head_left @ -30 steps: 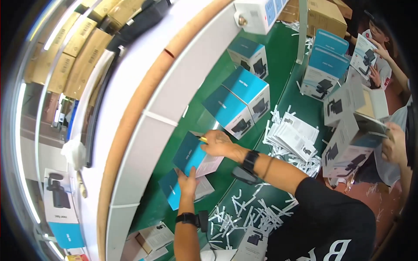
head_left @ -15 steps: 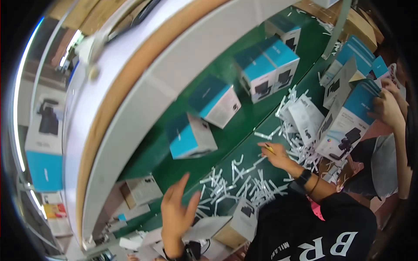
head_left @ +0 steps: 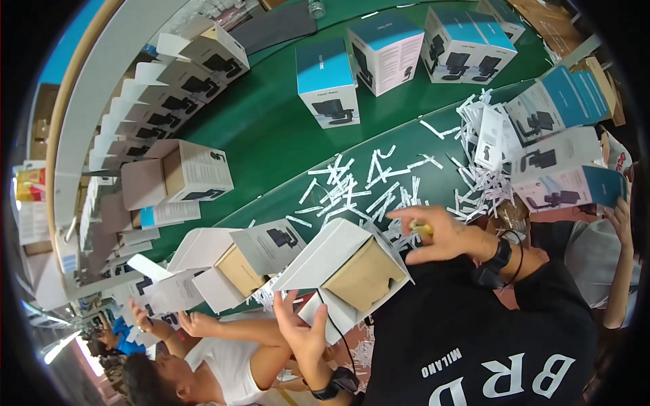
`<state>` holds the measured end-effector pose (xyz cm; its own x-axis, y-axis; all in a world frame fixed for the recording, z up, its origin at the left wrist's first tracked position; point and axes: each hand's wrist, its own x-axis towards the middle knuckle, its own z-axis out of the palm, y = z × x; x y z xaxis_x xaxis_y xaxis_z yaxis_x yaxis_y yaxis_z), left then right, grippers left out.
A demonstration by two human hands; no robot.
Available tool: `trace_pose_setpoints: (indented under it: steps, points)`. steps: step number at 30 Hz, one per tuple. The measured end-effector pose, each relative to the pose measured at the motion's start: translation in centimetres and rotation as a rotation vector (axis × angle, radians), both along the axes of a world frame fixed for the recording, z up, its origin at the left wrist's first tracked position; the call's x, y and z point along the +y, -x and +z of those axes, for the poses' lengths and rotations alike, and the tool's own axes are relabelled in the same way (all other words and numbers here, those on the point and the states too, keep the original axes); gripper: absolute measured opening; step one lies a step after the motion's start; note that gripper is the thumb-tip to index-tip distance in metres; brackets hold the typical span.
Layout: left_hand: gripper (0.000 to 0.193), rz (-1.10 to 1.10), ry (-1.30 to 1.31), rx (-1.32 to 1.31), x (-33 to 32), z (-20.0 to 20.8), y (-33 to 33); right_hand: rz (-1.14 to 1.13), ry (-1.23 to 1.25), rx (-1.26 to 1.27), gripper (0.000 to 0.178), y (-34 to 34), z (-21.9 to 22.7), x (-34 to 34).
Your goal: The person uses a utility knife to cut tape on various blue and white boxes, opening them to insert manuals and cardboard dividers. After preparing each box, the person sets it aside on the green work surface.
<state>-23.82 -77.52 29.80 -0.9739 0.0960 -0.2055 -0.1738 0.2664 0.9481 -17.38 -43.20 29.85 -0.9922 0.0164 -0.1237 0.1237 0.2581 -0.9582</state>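
A white carton point(head_left: 338, 254) tilts at the near table edge, its mouth toward me and a brown cardboard insert point(head_left: 365, 274) inside. My left hand point(head_left: 305, 336) grips its lower left corner, with a loose flap between thumb and fingers. Right of the carton is my right hand point(head_left: 437, 233), index finger and thumb stretched apart. Its other fingers curl round a small yellow object point(head_left: 424, 229), whose kind I cannot make out. Left of the carton sits another open box point(head_left: 242, 265), also with a brown insert.
White paper strips point(head_left: 345, 186) litter the green table point(head_left: 250, 162). Blue-topped boxes point(head_left: 328, 84) stand at the back; a row of open cartons point(head_left: 179, 101) lines the left. A co-worker's hand point(head_left: 196, 323) is at the lower left, another's hand point(head_left: 619, 220) at the right.
My view has shifted. My left hand, raised and free before, is now on the white carton, which sits tilted with its mouth toward me. My right hand still has the yellow object.
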Motion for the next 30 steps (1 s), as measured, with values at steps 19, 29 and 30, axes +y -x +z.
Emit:
trace_pose_setpoints:
  steps: [19,29,30]
  points:
    - [0.054,-0.946,0.99,0.182,-9.0,3.4,7.1,-0.213,-0.442,0.231,0.043,-0.2,3.1,-4.3]
    - [0.059,-0.62,0.138,-0.223,1.2,-4.5,-5.1,-0.194,-0.163,0.295,0.043,-1.7,0.3,-5.3]
    - [0.058,-0.537,0.208,-0.228,2.2,-5.4,-5.2,-0.267,-0.192,0.35,0.044,-2.1,-0.5,-4.9]
